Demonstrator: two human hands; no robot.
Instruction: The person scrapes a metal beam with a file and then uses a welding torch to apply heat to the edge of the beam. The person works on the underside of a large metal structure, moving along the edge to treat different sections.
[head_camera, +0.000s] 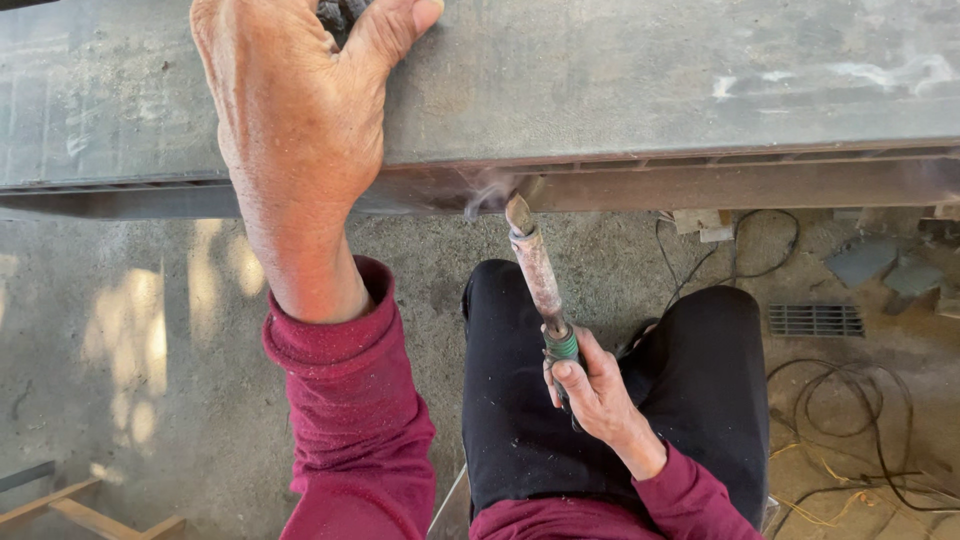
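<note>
Bracing the left hand (300, 110) palm-down on the grey beam (650, 80), thumb stretched out, fingers bending over something dark at the top edge; impossible to tell whether gripping it or merely resting. Clenching the right hand (590, 385) around the green grip of the holder (535, 265), over the lap, thumb lying along the grip; pointing its rusty shaft up and away, tip touching or just short of the beam's lower edge, where the rusty rail (750, 185) is running beneath. Smoke (485, 190) curling up at that spot; judging by this, welding the seam under the beam, mid-pass. Calling, most likely, for holding the tip steady at the joint and keeping the beam from shifting.

Counting: two hands, both the person's own; one holder; one beam; one rail; one wisp of smoke; one grate (815, 320) in the floor (120, 330); several loops of cable (850, 420) lying to the right, exact number unclear; a few wood strips (70, 505) showing at the lower left.
</note>
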